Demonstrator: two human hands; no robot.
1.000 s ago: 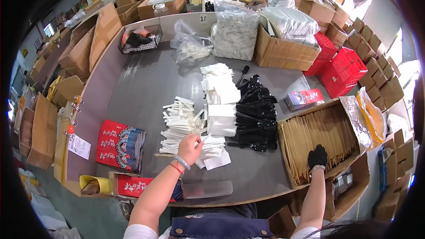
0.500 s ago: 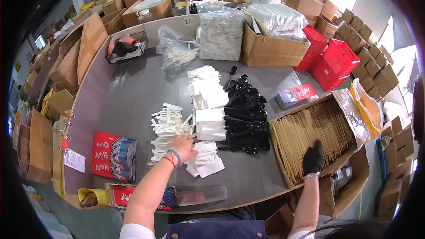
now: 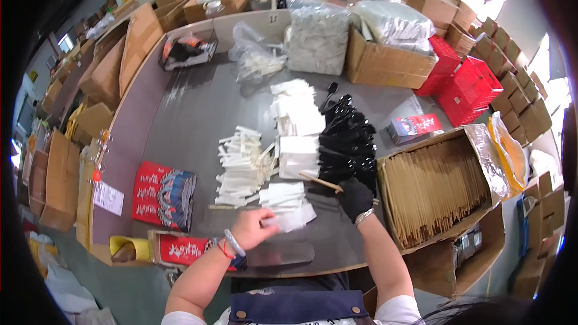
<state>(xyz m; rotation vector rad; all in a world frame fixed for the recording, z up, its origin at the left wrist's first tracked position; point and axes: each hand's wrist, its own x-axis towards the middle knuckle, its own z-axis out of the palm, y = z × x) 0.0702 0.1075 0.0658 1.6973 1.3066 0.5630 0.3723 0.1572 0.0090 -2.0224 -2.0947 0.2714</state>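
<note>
With piles of packets and black cutlery (image 3: 346, 141) left on the desk (image 3: 192, 114), the left hand (image 3: 253, 229) pinched a white packet (image 3: 288, 219) while the gloved right hand (image 3: 355, 197) gripped chopsticks (image 3: 320, 182).

The desk (image 3: 192, 114) lies bare along its left half, from the red packets (image 3: 164, 195) up toward the clear plastic bags (image 3: 256, 60), so a hand passes freely there, and a narrow bare strip runs along the near edge under the left hand (image 3: 253, 229) and the right hand (image 3: 356, 198). The middle is crowded: white sticks (image 3: 244, 165), white napkin stacks (image 3: 296, 126) and black cutlery (image 3: 346, 144) lie side by side with hardly a gap. To the right the open carton of chopsticks (image 3: 436, 186) blocks the way, and at the far edge a big cardboard box (image 3: 385, 63) and red crates (image 3: 460, 81) stand as a wall.
</note>
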